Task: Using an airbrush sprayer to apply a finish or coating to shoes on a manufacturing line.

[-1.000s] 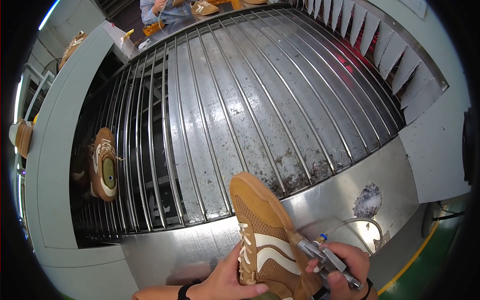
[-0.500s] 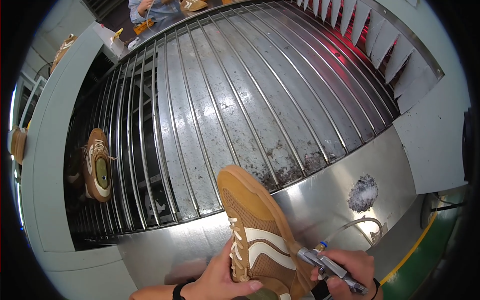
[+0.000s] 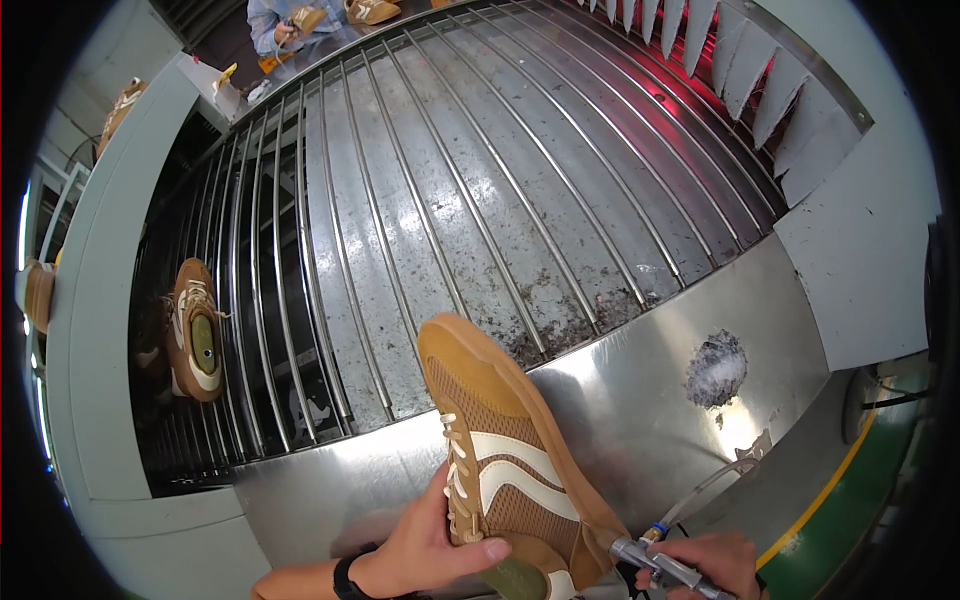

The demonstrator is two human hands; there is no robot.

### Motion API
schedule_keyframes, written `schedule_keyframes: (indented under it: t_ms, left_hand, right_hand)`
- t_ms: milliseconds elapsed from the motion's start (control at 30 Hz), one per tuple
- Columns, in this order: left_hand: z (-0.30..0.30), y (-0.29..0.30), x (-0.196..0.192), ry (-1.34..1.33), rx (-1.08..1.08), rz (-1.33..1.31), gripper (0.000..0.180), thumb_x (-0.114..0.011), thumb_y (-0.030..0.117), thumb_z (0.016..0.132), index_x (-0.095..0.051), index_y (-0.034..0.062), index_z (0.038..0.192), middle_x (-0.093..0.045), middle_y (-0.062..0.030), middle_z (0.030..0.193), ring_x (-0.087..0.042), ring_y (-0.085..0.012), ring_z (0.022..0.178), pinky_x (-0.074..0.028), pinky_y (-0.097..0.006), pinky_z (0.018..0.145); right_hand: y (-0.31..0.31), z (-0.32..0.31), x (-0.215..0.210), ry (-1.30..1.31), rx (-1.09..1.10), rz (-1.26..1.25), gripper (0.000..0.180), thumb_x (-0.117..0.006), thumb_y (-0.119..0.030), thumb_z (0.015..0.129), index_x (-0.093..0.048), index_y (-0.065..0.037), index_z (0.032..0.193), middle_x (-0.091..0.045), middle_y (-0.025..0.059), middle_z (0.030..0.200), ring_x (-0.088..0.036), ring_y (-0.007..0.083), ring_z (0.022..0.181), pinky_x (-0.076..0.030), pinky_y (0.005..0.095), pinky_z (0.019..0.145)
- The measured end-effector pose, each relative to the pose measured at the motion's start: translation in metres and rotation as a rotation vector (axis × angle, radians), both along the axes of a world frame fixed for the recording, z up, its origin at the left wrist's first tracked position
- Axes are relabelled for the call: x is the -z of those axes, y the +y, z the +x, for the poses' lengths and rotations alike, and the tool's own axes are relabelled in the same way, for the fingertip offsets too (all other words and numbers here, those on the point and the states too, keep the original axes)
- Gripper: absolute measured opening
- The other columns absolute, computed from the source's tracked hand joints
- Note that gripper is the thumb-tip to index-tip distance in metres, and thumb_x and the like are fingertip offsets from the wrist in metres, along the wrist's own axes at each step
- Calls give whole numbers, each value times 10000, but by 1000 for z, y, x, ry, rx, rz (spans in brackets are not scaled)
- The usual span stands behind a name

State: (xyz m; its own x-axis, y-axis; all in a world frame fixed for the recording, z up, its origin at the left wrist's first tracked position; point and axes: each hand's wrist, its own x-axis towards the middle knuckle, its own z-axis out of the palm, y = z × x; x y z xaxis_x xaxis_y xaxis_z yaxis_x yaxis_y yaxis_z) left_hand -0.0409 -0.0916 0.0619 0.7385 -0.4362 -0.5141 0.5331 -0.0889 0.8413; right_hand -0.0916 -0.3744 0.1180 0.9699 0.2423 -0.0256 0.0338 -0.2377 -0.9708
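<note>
A tan sneaker [image 3: 500,440] with white side stripes and white laces points up and away from me over a steel ledge [image 3: 650,400]. My left hand [image 3: 425,545] grips it at the laced side near the collar. My right hand [image 3: 705,565] at the lower edge holds a slim metal pen-like tool [image 3: 655,563] with a thin hose, its tip at the sneaker's heel.
A conveyor of long metal rods [image 3: 450,200] runs away from me. A second tan sneaker [image 3: 195,330] rides on it at the left, sole opening up. Another person [image 3: 290,20] handles shoes at the far end. More shoes [image 3: 120,100] sit on the grey frame at left.
The sneaker and both hands have shifted slightly lower and left in view. The sneaker on the conveyor has drifted a little further left.
</note>
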Motion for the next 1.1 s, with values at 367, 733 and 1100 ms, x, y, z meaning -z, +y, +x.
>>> schedule_keyframes:
  t_ms: [367,733,1100]
  left_hand:
    - [56,-35,-107,-790,1006,1019,711,-682,374,717,-474,-132,1171,-650,-228,908,-662,-319,679,-528,-403,539]
    - [26,-18,-47,-1773,973,745,300,-567,157,889,-549,-51,1104,-605,-226,1127,-611,-348,1035,-504,-430,903]
    - [29,-8,-36,-1581,903,564,247,-541,124,889,-556,-25,1085,-589,-214,1171,-593,-343,1095,-473,-439,975]
  right_hand:
    - [-54,22,90,-136,822,181,444,-514,-288,935,-502,74,1191,-622,120,848,-625,166,695,-502,268,606]
    - [-47,18,48,93,735,343,511,-561,-367,878,-535,64,1151,-642,145,863,-651,220,685,-522,295,587]
    - [19,80,6,290,65,290,561,-601,-401,855,-574,127,1042,-678,187,802,-676,219,663,-553,304,640]
